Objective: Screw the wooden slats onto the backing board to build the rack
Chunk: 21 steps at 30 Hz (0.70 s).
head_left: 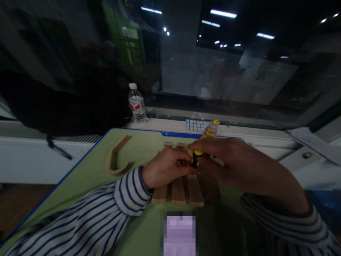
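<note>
Screwdriver (196, 156), one, smooth yellow-and-black handle, we pinched it in our closed right hand (239, 167), left hand (167, 170) lay curled beside it, grip unclear, atop four flat wooden slats (178, 190), one curved wooden piece (117, 160) further left.

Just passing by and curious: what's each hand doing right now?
Left hand: curled on the pale wooden slat panel; its grip cannot be told.
Right hand: closed on the small yellow-and-black tool handle.
</note>
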{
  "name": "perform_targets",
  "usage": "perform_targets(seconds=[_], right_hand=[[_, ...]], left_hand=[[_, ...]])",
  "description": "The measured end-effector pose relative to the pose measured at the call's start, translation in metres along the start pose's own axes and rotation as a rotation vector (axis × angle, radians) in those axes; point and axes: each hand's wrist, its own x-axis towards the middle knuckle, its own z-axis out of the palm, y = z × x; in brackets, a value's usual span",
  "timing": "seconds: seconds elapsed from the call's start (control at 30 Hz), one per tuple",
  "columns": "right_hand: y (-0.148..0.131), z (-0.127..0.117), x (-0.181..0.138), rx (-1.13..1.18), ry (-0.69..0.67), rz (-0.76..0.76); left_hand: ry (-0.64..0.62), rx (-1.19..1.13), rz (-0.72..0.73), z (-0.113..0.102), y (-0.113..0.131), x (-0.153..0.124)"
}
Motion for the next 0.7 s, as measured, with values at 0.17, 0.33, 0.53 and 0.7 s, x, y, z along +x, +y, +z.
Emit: perform_targets(seconds=[0.17, 0.33, 0.53, 0.7], right_hand=[[0.0004, -0.0002, 0.0028, -0.007, -0.009, 0.009], [0.0025, 0.0025, 0.0031, -0.064, 0.046, 0.034], [0.0036, 0.0018, 0.0010, -0.123, 0.036, 0.126], [0.0049, 0.0021, 0.0018, -0.116, 0.018, 0.133]], left_hand=[[-0.071, -0.069, 0.000, -0.0003, -0.0033, 0.0002], [-0.168, -0.094, 0.060, -0.0028, -0.0029, 0.0011], [-0.168, -0.056, 0.079, -0.0040, 0.0018, 0.0012], [-0.089, -0.007, -0.008, -0.0026, 0.0030, -0.0002]])
